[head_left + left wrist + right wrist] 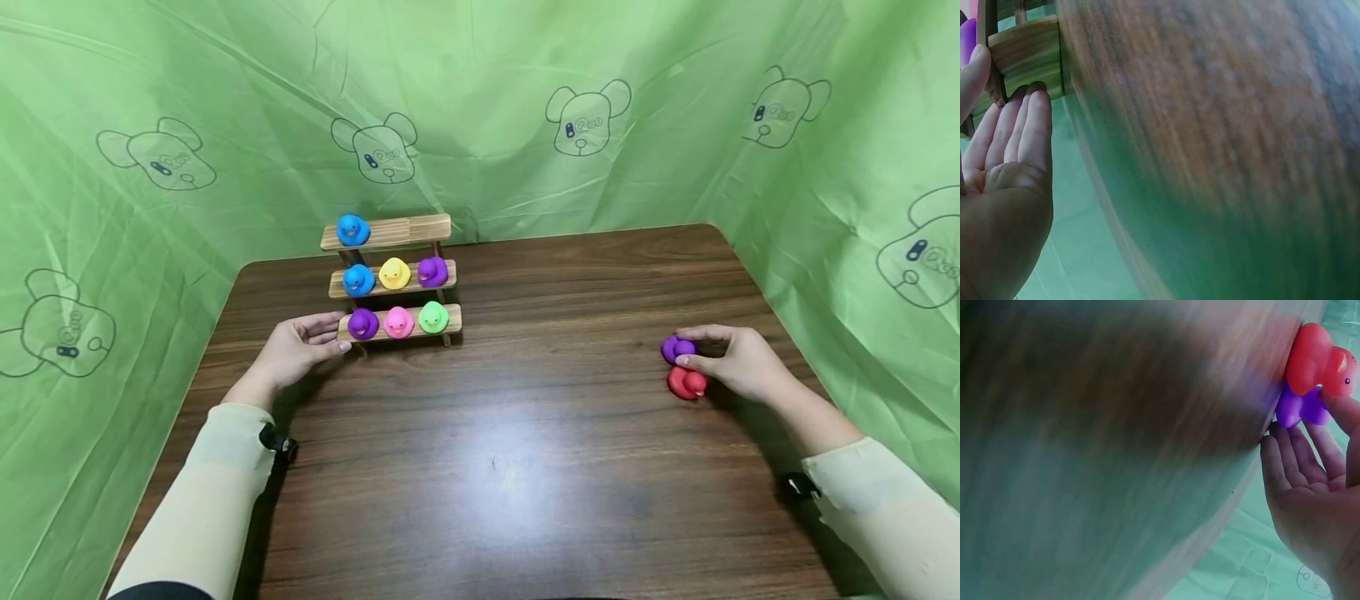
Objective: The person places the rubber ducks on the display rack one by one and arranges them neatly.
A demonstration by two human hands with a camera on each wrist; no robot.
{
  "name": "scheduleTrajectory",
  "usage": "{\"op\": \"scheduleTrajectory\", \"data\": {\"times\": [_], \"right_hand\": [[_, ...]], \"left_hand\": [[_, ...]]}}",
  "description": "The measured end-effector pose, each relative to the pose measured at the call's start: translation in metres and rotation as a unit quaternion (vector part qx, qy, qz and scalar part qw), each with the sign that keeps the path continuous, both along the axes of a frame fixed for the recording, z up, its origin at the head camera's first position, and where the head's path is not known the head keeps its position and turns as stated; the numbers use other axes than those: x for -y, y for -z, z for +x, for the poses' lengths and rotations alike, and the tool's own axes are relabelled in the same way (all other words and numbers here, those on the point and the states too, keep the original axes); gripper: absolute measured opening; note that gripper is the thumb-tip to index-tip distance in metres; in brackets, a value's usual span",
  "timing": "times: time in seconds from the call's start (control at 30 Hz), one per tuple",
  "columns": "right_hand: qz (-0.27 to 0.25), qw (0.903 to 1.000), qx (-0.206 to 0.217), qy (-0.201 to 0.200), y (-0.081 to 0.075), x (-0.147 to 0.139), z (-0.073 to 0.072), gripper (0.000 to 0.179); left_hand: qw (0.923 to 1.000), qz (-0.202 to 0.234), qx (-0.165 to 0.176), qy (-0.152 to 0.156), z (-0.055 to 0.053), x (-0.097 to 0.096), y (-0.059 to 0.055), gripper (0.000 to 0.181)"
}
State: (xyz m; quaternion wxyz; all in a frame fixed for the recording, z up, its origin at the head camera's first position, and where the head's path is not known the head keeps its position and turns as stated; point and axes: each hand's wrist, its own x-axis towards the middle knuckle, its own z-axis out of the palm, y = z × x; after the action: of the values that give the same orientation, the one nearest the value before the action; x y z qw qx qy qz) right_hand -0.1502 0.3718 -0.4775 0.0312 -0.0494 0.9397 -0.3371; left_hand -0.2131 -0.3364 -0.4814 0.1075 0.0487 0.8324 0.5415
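Observation:
My left hand (292,350) is at the left end of the bottom step of a three-step wooden shelf (405,227). Its fingers (1035,134) lie straight along the shelf's end, thumb at the front corner. A purple rubber duck (363,323), a pink duck (398,322) and a green duck (433,317) stand on that step. Far to the right, my right hand (738,362) pinches another purple rubber duck (672,348) between thumb and fingers. A red duck (1311,359) lies right beside it, near the thumb.
The middle step bears a blue duck (358,280), a yellow duck (394,273) and a purple duck (432,271). Another blue duck (352,230) is on the top step's left end. Green cloth (480,100) surrounds the dark wooden table (525,333) at back and sides.

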Motion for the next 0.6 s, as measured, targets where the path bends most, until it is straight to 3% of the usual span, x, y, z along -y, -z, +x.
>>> {"op": "scheduleTrajectory", "data": {"times": [0.6], "right_hand": [[0.003, 0.9999, 0.007, 0.007, -0.011, 0.007, 0.000, 0.044]], "left_hand": [[1.0000, 0.007, -0.004, -0.001, 0.001, -0.002, 0.000, 0.066]]}}
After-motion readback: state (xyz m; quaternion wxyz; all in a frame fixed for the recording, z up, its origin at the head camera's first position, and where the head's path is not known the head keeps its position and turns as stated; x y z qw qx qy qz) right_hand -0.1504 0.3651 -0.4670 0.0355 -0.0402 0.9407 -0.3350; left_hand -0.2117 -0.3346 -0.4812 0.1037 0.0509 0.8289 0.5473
